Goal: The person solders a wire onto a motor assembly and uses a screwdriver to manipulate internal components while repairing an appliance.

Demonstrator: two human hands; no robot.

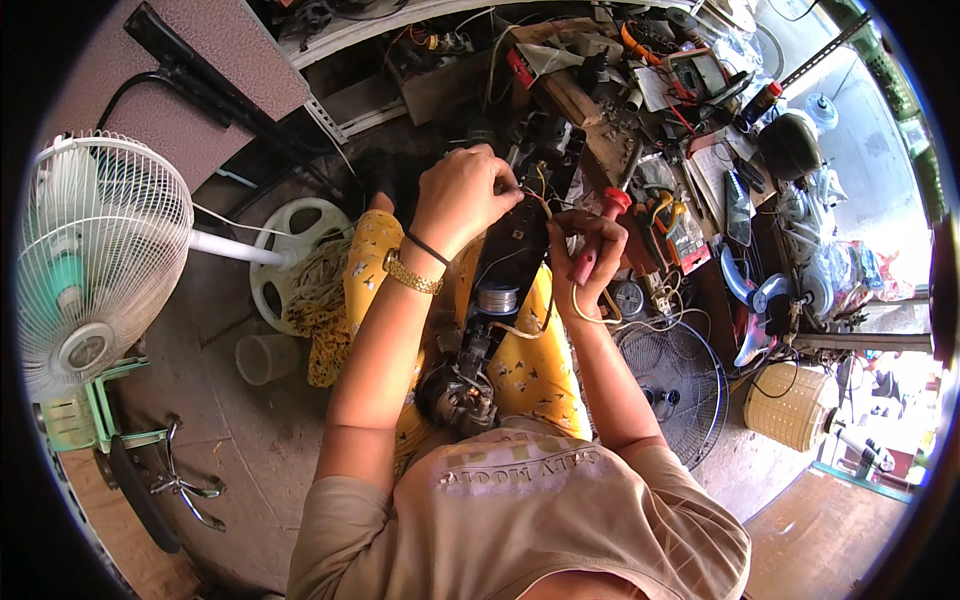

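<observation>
A long black appliance housing [517,255] lies across my lap, with a motor unit [455,395] at its near end and a spool of silver wire [498,298] on it. My left hand [468,198] is closed at the housing's upper part, its fingertips pinching a thin wire [530,195]. Just right of it, my right hand [590,250] grips a red-handled soldering iron [614,205], tip pointing up and away. A cream cable [590,316] loops below this hand and up beside its fingers.
A white standing fan [90,250] is at left, beside a clear tub [262,358]. A cluttered bench [590,100] with pliers [665,215] spans the back and right. A fan grille [690,390] and a cream fan motor housing [785,405] sit at lower right.
</observation>
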